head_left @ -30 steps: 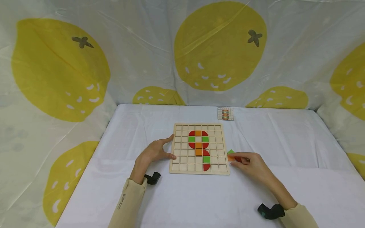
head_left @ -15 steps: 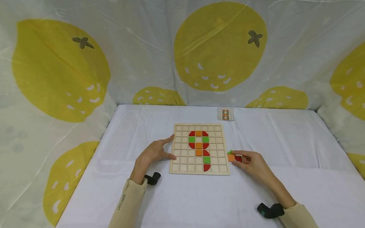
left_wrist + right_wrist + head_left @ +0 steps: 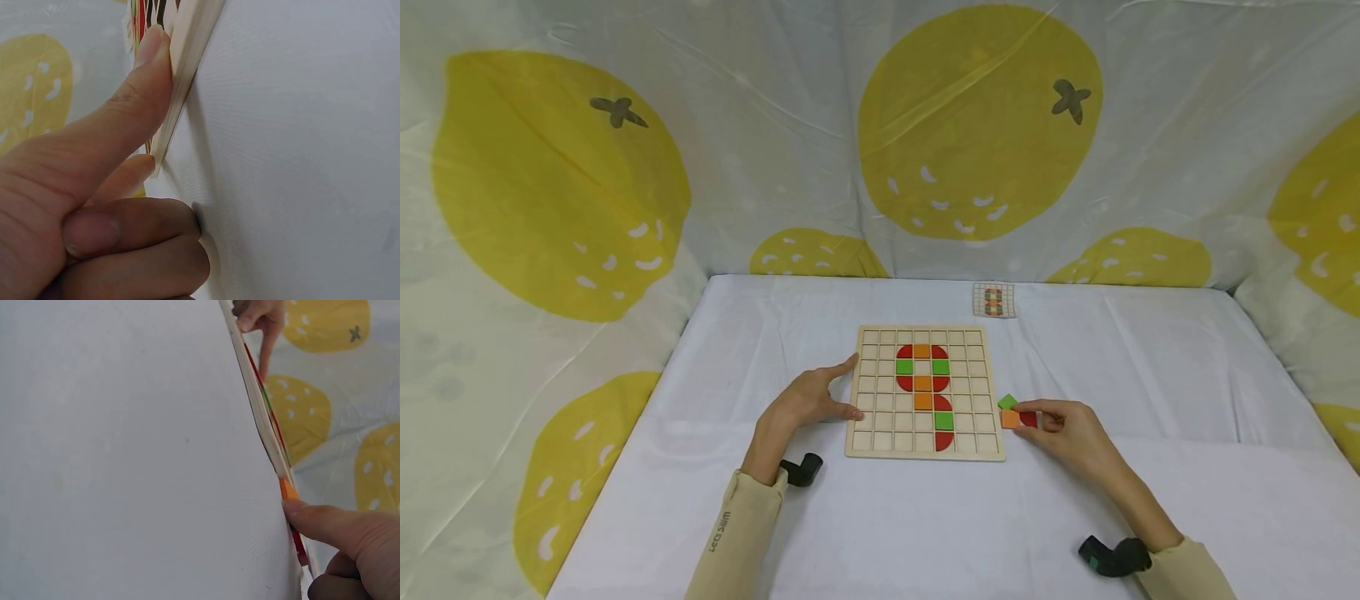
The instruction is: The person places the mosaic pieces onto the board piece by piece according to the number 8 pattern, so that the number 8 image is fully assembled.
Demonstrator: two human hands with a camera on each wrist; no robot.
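A wooden grid board (image 3: pixel 876 437) lies on the white-covered table, with red, green and orange tiles set in some cells. My left hand (image 3: pixel 805 398) steadies its left edge, thumb and index finger spread and touching the wood; in the left wrist view the other fingers are folded under. Just off the board's right edge, my right hand (image 3: pixel 1060 429) pinches an orange square tile (image 3: pixel 1010 419) between thumb and index finger. A green tile (image 3: pixel 1007 402) and a red tile (image 3: pixel 1027 419) lie right beside it, the red one partly hidden by the fingers.
A small pattern card (image 3: pixel 993 300) with a printed grid lies behind the board, near the table's back edge. Lemon-printed cloth (image 3: pixel 797 108) hangs behind and at the sides. Both wrists carry black devices (image 3: pixel 1115 557).
The orange tile has come into fuller view and shifted slightly right, away from the board's edge, with my right fingers. My left hand and the board have stayed put.
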